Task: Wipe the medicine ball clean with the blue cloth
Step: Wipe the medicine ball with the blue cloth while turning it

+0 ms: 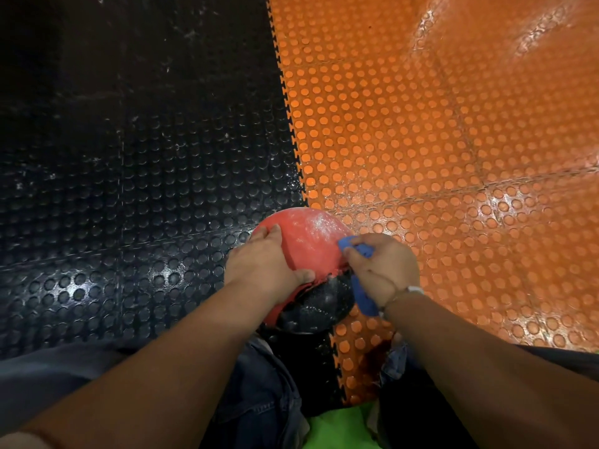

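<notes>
Head view: right hand (385, 267), grip clenched on crumpled blue cloth (364, 296), meets red-and-black rubber medicine ball (308, 234); left hand (265, 260) rests spread, released, on it. White dust (319, 222) remains on top, so the wiping looks unfinished.

The ball (308, 234) sat on the floor astride the seam (291, 124) between the left mat (129, 157) and the right mat (453, 140), just ahead of the person's legs (259, 400). The left hand (262, 260) lay on the ball's left side, thumb towards its near side. The right hand (382, 267) was at the ball's right side, the cloth (364, 298) pinched in it against the ball, one end hanging below the wrist.
</notes>
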Available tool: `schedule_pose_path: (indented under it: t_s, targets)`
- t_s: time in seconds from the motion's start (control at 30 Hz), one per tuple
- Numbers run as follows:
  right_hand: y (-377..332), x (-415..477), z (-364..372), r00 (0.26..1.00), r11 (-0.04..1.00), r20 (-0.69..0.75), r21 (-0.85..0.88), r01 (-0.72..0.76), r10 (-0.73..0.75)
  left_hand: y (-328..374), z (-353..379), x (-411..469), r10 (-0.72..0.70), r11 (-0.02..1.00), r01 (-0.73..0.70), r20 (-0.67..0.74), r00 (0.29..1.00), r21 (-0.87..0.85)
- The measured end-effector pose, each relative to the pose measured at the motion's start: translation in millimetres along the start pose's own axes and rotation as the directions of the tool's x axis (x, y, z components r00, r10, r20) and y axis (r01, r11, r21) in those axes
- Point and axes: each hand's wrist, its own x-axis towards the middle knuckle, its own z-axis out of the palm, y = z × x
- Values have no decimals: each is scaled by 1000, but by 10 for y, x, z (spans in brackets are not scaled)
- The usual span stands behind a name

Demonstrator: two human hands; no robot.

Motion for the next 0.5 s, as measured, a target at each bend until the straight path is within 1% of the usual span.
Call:
schedule_pose_path:
  t_s: [0.03, 0.07, 0.1, 0.13, 0.17, 0.23, 0.3, 0.33, 0.37, 0.4, 0.47, 0.5]
  targets:
    - [-48, -47, 60, 998, 998, 20, -20, 60, -59, -2, 11, 4, 5, 1000, -5, -11, 1000, 9]
    - [-110, -125, 145, 983, 982, 25, -48, 181, -179, -10, 20, 11, 11, 1000, -11, -20, 1000, 12]
    - [-158, -215, 226, 957, 955, 30, -68, 289, -288, -20, 25, 17, 16, 1000, -16, -27, 1000, 5]
    - [-182, -273, 268, 935, 933, 27, -61, 354, -353, -30, 27, 18, 18, 1000, -18, -31, 999, -5]
    - [-181, -254, 249, 939, 939, 30, -25, 343, -342, -33, 23, 15, 17, 1000, -18, -33, 999, -16]
    - [-98, -106, 167, 983, 982, 19, 55, 179, -180, -27, 20, 2, 12, 1000, -13, -38, 999, -28]
    - [15, 31, 94, 1000, 996, -22, 93, -10, 12, -16, 29, -8, 3, 1000, -4, -40, 999, -29]
    - [19, 34, 87, 999, 996, -32, 81, -32, 35, -13, 34, -5, -4, 1000, 3, -42, 999, -28]
    - [-9, -5, 106, 1000, 999, -27, 53, -1, 2, -13, 35, -1, -11, 1000, 10, -45, 999, -26]
    - [-63, -78, 146, 996, 996, -11, 8, 89, -89, -19, 32, 6, -18, 1000, 17, -45, 999, -26]
    - [-175, -232, 237, 962, 959, 51, -69, 273, -270, -30, 12, 16, -24, 999, 23, -38, 999, -36]
    - [-224, -235, 219, 956, 955, 66, -61, 290, -286, -29, -3, 16, -23, 999, 22, -37, 999, -38]
